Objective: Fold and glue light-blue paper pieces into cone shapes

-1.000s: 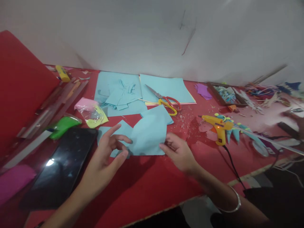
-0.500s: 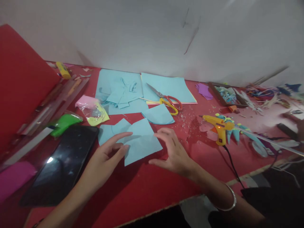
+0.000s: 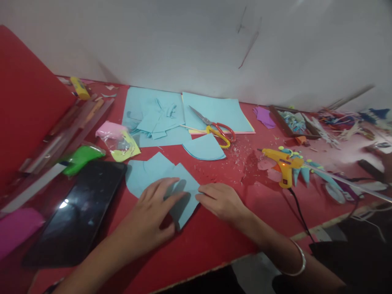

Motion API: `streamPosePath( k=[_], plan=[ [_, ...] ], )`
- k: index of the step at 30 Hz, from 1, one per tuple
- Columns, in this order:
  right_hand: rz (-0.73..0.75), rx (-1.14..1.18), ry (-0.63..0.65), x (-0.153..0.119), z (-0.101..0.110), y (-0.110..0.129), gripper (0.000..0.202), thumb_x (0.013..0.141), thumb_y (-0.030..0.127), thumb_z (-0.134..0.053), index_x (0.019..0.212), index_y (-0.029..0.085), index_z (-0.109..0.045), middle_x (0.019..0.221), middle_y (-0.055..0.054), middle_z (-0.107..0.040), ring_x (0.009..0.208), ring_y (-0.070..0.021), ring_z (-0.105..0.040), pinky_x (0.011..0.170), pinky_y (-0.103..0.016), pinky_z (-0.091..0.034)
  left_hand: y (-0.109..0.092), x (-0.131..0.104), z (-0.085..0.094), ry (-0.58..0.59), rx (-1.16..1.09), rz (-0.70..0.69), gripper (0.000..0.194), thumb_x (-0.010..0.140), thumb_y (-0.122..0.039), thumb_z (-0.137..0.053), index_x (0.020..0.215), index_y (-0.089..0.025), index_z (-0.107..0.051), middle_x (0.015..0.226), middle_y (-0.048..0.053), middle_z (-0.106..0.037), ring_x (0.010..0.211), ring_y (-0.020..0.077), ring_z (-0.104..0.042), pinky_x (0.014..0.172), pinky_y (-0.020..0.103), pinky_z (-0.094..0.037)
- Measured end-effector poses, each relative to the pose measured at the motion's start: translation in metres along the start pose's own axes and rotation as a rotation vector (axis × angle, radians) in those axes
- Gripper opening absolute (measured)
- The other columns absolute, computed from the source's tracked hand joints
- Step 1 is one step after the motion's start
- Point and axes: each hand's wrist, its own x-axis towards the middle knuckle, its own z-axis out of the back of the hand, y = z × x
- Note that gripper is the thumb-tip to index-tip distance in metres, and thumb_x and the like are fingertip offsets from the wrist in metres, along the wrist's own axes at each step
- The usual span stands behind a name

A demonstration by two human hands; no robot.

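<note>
A folded-looking light-blue paper piece lies on the red tabletop in front of me, overlapping another light-blue paper piece on its left. My left hand rests over the front piece with fingers apart, touching or just above it; its palm hides part of the sheet. At the right corner, my right hand has fingers and thumb closed on the paper's edge. Just beyond lie rounded wedge-shaped blue papers, with red-and-yellow-handled scissors behind them.
A dark tablet-like device lies left of my left arm. On the right sits a yellow glue gun with its black cord hanging over the table edge. Blue sheets, paper scraps and a tray line the wall.
The front blue paper has turned so one corner points toward me. My left hand has moved right onto it and spread, while the right hand has closed on its right corner.
</note>
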Motion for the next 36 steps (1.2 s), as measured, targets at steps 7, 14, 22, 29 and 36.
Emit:
streamPosePath(
  k=[7,14,22,29,36],
  plan=[
    [-0.089,0.187,-0.019,-0.01,0.0,-0.002,0.019,0.089,0.017,-0.045,0.088,0.015,-0.063,0.09,-0.008,-0.067,0.084,-0.0163,-0.06,0.074,-0.028,-0.049,-0.007,0.004,-0.002,0.086,0.073,-0.053,0.057,0.067,-0.031,-0.065,0.121,-0.023,-0.051,0.128,0.01,-0.051,0.113,0.0303,-0.046,0.091,0.047,-0.04],
    [-0.259,0.478,0.019,-0.013,-0.003,-0.02,0.013,0.086,0.022,-0.052,0.079,0.018,-0.062,0.091,-0.007,-0.063,0.084,-0.0149,-0.059,0.076,-0.028,-0.049,-0.003,0.009,-0.003,0.022,0.235,-0.084,0.039,0.072,-0.002,-0.045,0.099,-0.025,-0.063,0.095,0.003,-0.069,0.082,0.0218,-0.061,0.063,0.032,-0.046],
    [-0.276,0.522,0.058,-0.017,0.0,-0.031,0.013,0.084,0.022,-0.055,0.078,0.019,-0.066,0.094,-0.008,-0.063,0.087,-0.016,-0.058,0.076,-0.03,-0.048,-0.004,0.012,0.002,-0.018,0.192,-0.065,0.019,0.079,-0.013,-0.048,0.082,-0.023,-0.063,0.086,0.001,-0.07,0.075,0.0185,-0.062,0.061,0.029,-0.045],
    [-0.256,0.437,0.041,-0.02,-0.001,-0.026,0.011,0.084,0.024,-0.055,0.081,0.019,-0.064,0.098,-0.008,-0.062,0.09,-0.0173,-0.057,0.079,-0.032,-0.046,-0.01,0.011,0.001,-0.089,0.311,-0.084,0.024,0.085,-0.017,-0.042,0.077,-0.023,-0.064,0.081,0.001,-0.071,0.07,0.0182,-0.062,0.059,0.03,-0.041],
    [-0.35,0.41,0.007,-0.018,-0.004,-0.019,0.015,0.085,0.021,-0.053,0.072,0.019,-0.06,0.092,-0.007,-0.063,0.085,-0.0166,-0.057,0.076,-0.031,-0.045,-0.01,0.011,0.0,-0.133,0.385,-0.072,0.036,0.09,-0.023,-0.033,0.072,-0.021,-0.063,0.072,0.002,-0.069,0.064,0.0183,-0.06,0.061,0.032,-0.04]
  ],
)
